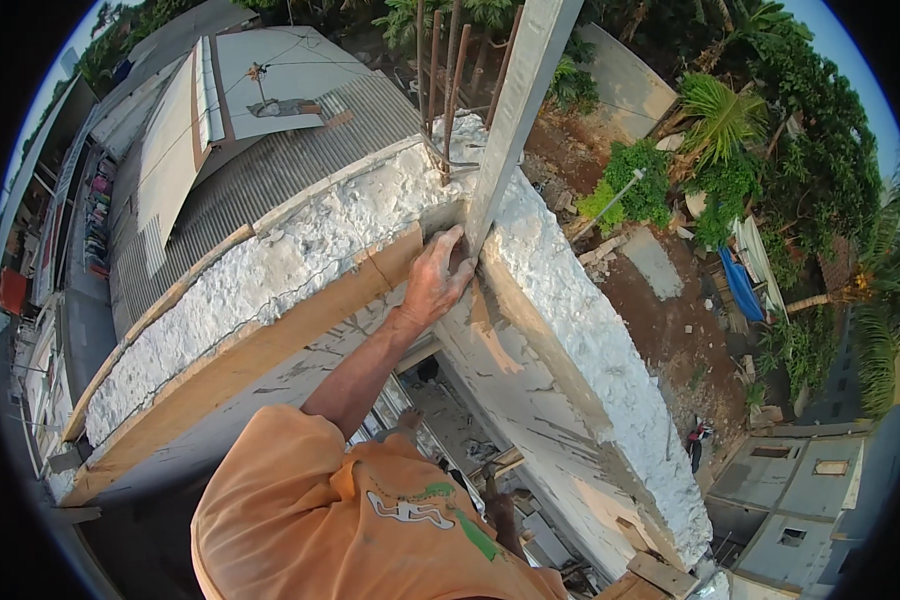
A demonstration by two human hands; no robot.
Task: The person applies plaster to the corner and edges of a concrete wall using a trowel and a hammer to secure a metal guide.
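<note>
My left hand [436, 276] reaches up to the inner corner where two wall tops meet. Its fingers and thumb are closed at the lower end of a long grey metal bar [521, 105], which rises from the corner and leans slightly right. Rough whitish concrete [315, 240] caps the walls, with a wooden board [260, 325] along the inner side of the left one. Low beside my orange shirt [360, 510], my right hand [500, 500] is in shadow, next to a dark, thin thing. Its fingers are too dark to make out.
Several rusty rebar rods [450, 85] stick up at the corner, just left of the bar. A corrugated roof [345, 140] lies beyond the left wall. Far below on the right are bare soil [660, 310], trees and a blue tarp [740, 285]. Wood pieces [660, 575] sit at lower right.
</note>
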